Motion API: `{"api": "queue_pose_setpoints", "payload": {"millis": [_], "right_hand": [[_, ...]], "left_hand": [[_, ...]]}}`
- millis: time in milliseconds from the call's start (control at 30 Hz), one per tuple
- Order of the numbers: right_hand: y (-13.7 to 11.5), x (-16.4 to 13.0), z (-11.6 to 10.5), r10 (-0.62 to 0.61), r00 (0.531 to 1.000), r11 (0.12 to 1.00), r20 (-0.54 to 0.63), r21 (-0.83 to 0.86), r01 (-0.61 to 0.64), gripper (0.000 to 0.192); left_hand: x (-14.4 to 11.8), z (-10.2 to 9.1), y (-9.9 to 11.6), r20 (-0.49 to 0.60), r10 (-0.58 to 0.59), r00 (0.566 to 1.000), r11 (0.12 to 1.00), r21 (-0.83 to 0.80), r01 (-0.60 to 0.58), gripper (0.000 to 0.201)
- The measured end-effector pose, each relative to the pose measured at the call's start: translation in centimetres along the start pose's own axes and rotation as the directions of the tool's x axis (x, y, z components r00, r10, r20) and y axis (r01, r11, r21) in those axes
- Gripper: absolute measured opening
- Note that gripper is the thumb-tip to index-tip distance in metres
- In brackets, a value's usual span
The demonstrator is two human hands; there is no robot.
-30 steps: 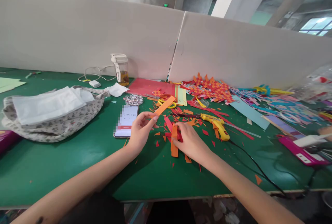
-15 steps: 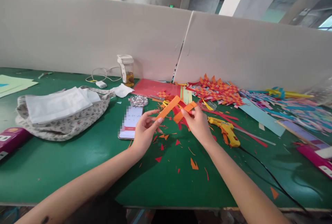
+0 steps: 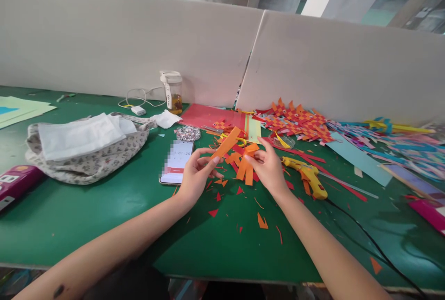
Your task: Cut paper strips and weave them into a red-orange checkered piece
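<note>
Orange paper strip [image 3: 225, 143]: pinched in left hand [image 3: 194, 175], raised above mid-bench [image 3: 86, 216]. Bundle of orange strips [image 3: 245, 165]: gripped by right hand [image 3: 269, 168], lifted off the bench a second ago, now hanging beside the single strip. Glue gun [image 3: 308, 175] idle nearby.

The phone [image 3: 177, 161] screen reads 01:25.

Behind the left hand's fingers [image 3: 205, 163], part of the phone [image 3: 176, 161] screen is blurred, its digits barely legible. The lower ends of the paper strips [image 3: 245, 166] vanish behind the right hand's fingers [image 3: 255, 161]. Well right of them, the pink box [image 3: 430, 212] is cut off by the edge.
</note>
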State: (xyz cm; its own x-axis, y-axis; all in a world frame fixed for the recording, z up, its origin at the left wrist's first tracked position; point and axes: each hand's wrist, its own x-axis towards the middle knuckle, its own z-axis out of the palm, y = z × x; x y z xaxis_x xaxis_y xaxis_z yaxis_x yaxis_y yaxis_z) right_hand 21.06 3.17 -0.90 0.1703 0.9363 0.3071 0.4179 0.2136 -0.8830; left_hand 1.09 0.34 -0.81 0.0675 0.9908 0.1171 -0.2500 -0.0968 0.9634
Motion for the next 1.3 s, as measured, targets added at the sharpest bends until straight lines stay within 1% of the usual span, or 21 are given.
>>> {"api": "queue_pose_setpoints", "payload": {"millis": [67, 133, 167, 200, 233, 267, 300, 333, 400, 433, 500, 600, 700, 800, 967, 1100, 1200, 1300], "right_hand": [[0.3, 0.2, 0.0, 0.044, 0.992, 0.996, 0.118, 0.078, -0.054, 0.075], [0.0, 0.2, -0.3, 0.056, 0.965, 0.987, 0.257, 0.134, -0.092, 0.073], [-0.2, 0.1, -0.4, 0.047, 0.936, 0.985, 0.350, 0.141, -0.102, 0.067], [-0.6, -0.1, -0.5, 0.031, 0.889, 0.986, 0.457, 0.130, -0.102, 0.059], [-0.9, -0.2, -0.6, 0.017, 0.830, 0.989, 0.558, 0.113, -0.096, 0.050], [-1.2, -0.4, -0.6, 0.004, 0.787, 0.992, 0.617, 0.095, -0.080, 0.041], [-1.4, -0.5, -0.6, -0.004, 0.776, 0.996, 0.631, 0.073, -0.054, 0.035], [-1.5, -0.7, -0.5, -0.011, 0.793, 0.998, 0.609, 0.050, -0.024, 0.031], [-1.4, -0.7, -0.3, -0.017, 0.869, 1.000, 0.494, 0.015, 0.011, 0.030], [-1.2, -0.7, -0.1, -0.012, 0.899, 1.000, 0.437, 0.018, 0.005, 0.034], [-0.9, -0.5, 0.0, 0.012, 0.930, 0.996, 0.368, 0.074, -0.042, 0.044], [-0.9, -0.4, 0.0, 0.053, 0.936, 0.979, 0.348, 0.169, -0.118, 0.052], [-1.4, -0.6, 0.0, 0.089, 0.942, 0.963, 0.324, 0.215, -0.165, 0.052], [-1.9, -0.8, 0.0, 0.113, 0.945, 0.947, 0.308, 0.255, -0.196, 0.049], [-2.3, -1.1, 0.0, 0.088, 0.933, 0.949, 0.349, 0.257, -0.185, 0.048], [-2.4, -1.2, -0.1, 0.063, 0.924, 0.945, 0.378, 0.276, -0.177, 0.048], [-2.5, -1.3, -0.1, 0.065, 0.918, 0.944, 0.391, 0.274, -0.184, 0.050], [-2.6, -1.3, 0.1, 0.079, 0.922, 0.939, 0.379, 0.281, -0.196, 0.052]], "left_hand": [[0.1, 0.0, 0.0, -0.011, 0.001, 1.000, 1.000, -0.014, -0.001, 0.028], [0.1, 0.1, 0.1, -0.022, -0.008, 1.000, 1.000, -0.028, 0.007, 0.030], [0.1, 0.1, 0.2, -0.028, -0.014, 1.000, 0.999, -0.037, 0.013, 0.031], [0.1, 0.1, 0.3, -0.035, -0.019, 0.999, 0.999, -0.048, 0.018, 0.032], [0.1, 0.2, 0.4, -0.042, -0.024, 0.999, 0.998, -0.058, 0.021, 0.033], [0.1, 0.2, 0.4, -0.049, -0.025, 0.998, 0.997, -0.069, 0.022, 0.033], [0.0, 0.3, 0.5, -0.056, -0.023, 0.998, 0.997, -0.079, 0.018, 0.033], [0.0, 0.3, 0.5, -0.063, -0.018, 0.998, 0.996, -0.086, 0.013, 0.033], [0.0, 0.3, 0.5, -0.075, -0.007, 0.997, 0.996, -0.089, 0.000, 0.032], [0.0, 0.3, 0.5, -0.079, -0.004, 0.997, 0.996, -0.087, -0.003, 0.031], [0.0, 0.2, 0.4, -0.085, -0.004, 0.996, 0.997, -0.073, -0.003, 0.029], [0.2, 0.1, 0.2, -0.093, 0.002, 0.996, 0.999, -0.039, -0.006, 0.026], [0.4, 0.0, 0.0, -0.135, 0.030, 0.990, 0.999, -0.011, -0.032, 0.026], [0.5, -0.1, -0.2, -0.179, 0.052, 0.982, 0.998, -0.017, -0.056, 0.028], [0.5, 0.1, -0.2, -0.174, 0.054, 0.983, 0.997, -0.050, -0.063, 0.037], [0.5, 0.1, -0.1, -0.162, 0.046, 0.986, 0.995, -0.083, -0.060, 0.040], [0.5, 0.0, -0.1, -0.145, 0.014, 0.989, 0.994, -0.104, -0.030, 0.042], [0.4, 0.1, 0.2, -0.148, -0.010, 0.989, 0.996, -0.092, -0.004, 0.042]]}}
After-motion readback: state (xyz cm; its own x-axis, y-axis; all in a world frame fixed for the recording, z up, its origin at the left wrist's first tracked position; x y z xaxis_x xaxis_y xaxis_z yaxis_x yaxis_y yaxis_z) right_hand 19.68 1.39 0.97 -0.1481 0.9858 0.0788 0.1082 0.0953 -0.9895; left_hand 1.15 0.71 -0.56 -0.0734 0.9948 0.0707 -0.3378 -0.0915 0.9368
